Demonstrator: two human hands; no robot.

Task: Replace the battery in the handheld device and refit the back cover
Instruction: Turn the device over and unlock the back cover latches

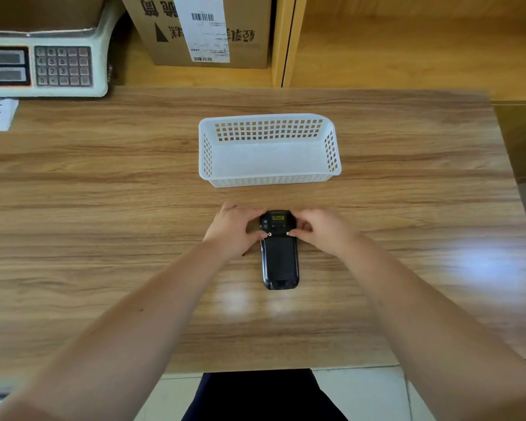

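Shop or parcel-handling station: a wood-grain laminate counter [104, 183] carries a white electronic price-computing scale with numeric keypad [43, 68], beside a brown cardboard shipping carton with a barcoded white label [207, 31] on light wooden shelving [407, 41].

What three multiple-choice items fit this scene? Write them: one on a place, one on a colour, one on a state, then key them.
1. Where does the device lie?
A. In the basket
B. On the table, nearer the person than the basket
C. On the scale

2. What colour is the basket?
A. White
B. Blue
C. Black

3. What is in the basket?
A. A battery
B. A cover
C. Nothing visible

Key:
1 B, the device rests flat on the table below the basket, with the left hand and right hand touching its far end.
2 A, its mesh walls are white.
3 C, only its bare floor shows.
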